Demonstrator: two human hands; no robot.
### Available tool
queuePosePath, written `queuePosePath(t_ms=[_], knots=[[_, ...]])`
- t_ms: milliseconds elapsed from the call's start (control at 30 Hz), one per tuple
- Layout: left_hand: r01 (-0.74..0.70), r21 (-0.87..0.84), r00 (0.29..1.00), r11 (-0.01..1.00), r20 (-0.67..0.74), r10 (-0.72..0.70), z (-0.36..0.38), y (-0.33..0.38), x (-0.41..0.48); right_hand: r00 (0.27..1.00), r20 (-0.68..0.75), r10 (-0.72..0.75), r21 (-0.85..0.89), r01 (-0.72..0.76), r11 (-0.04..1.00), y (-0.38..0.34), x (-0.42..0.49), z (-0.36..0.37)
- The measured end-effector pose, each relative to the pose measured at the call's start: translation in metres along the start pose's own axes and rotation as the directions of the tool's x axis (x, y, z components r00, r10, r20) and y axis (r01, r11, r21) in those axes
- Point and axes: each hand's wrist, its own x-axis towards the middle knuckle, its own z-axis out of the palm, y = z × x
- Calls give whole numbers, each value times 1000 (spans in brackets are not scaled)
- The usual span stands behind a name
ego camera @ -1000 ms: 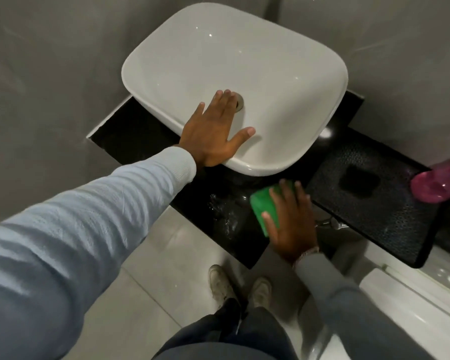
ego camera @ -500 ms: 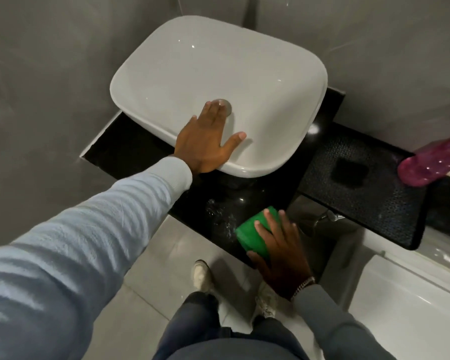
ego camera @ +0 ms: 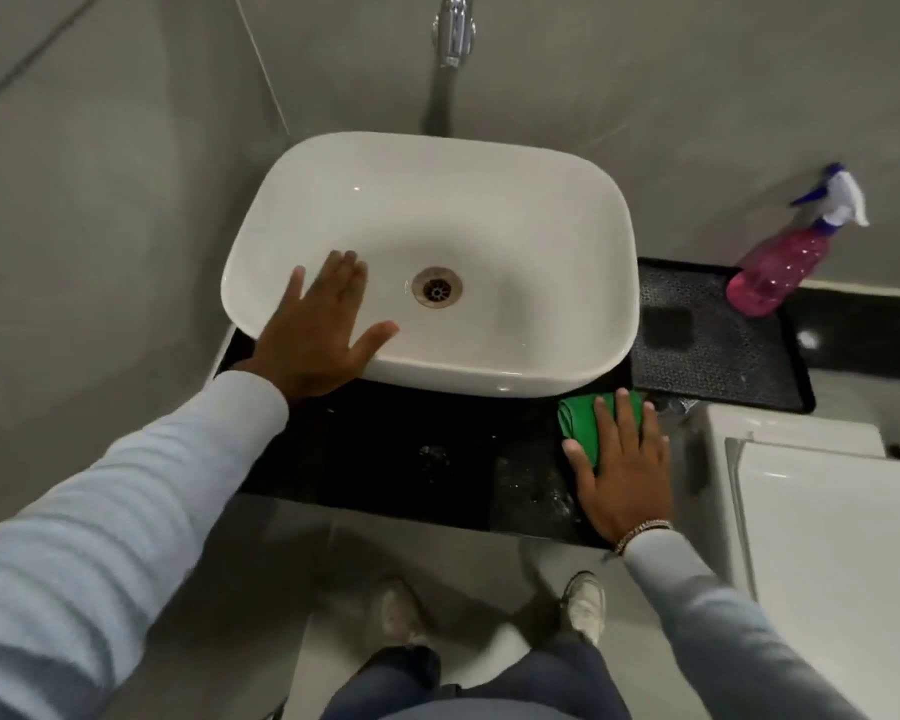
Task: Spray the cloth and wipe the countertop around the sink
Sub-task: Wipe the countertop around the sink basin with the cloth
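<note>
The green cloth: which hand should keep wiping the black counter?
Right. The right hand already presses the green cloth flat on the countertop; the left hand is leaning on the sink.

the sink [ego camera: 515,241] is smooth, glossy white ceramic with a dull metal drain [ego camera: 437,287]. the tabletop [ego camera: 385,459] is polished black stone, the cloth [ego camera: 580,423] soft green fabric. the spray bottle [ego camera: 780,262] is shiny pink plastic.

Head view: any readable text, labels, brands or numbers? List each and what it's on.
None readable.
Pink spray bottle: no label or print visible on the side shown.
White sink: no brand mark visible.
Green cloth: plain, partly under the right hand.
Black mat: only a repeating pattern, no characters.
Faucet: blurred, no marking legible.
</note>
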Motion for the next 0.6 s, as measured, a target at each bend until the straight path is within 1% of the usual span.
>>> queuePosePath(t_ms=[33, 67, 133, 167, 200, 233, 267, 333, 367, 433, 467, 500, 533, 567, 600], knots=[[3, -3, 1000, 1000, 22, -3, 1, -13, 1, 1000, 9, 12, -5, -12, 1000, 1, 2, -1], [4, -8, 999, 1000, 43, -4, 1, -24, 2, 998, 11, 65, 3, -65, 998, -3, 6, -1], [-22, -13, 997, 1000, 77, 23, 2, -37, 3, 969, -10, 246, 25, -246, 969, -24, 18, 2], [-42, -13, 995, 999, 85, 43, 2, -39, 2, 949, -7, 314, 18, -314, 949, -37, 22, 5], [-65, -12, 993, 998, 97, 65, 2, -39, 3, 939, 8, 345, 0, -345, 939, -51, 23, 8], [-82, -19, 990, 996, 115, 83, 0, -39, 3, 944, 26, 330, -22, -329, 944, -64, 21, 10], [-87, -31, 988, 996, 128, 91, 0, -39, 2, 961, 39, 273, -44, -271, 962, -75, 14, 15], [-109, -38, 985, 993, 132, 113, -4, -38, 1, 993, 54, 101, -69, -97, 993, -90, -9, 19], [-121, -35, 983, 992, 139, 124, -5, -38, 1, 997, 78, 11, -62, -6, 998, -89, -19, 19], [-148, -32, 981, 988, 124, 151, -6, -39, -3, 981, 116, -155, -95, 167, 981, -75, -36, 15], [-152, -30, 982, 988, 108, 155, -7, -40, -4, 974, 134, -183, -124, 200, 972, -63, -38, 12], [-155, -28, 983, 988, 91, 157, -8, -41, -4, 978, 133, -161, -142, 180, 973, -48, -36, 7], [-159, -23, 984, 987, 79, 160, -8, -40, -5, 990, 109, -88, -136, 103, 985, -35, -32, 4], [-163, -18, 984, 986, 73, 164, -8, -40, -5, 997, 77, 19, -113, -10, 994, -27, -28, 3], [-164, -13, 984, 986, 66, 164, -7, -40, -5, 989, 52, 142, -83, -137, 987, -27, -23, 3]])
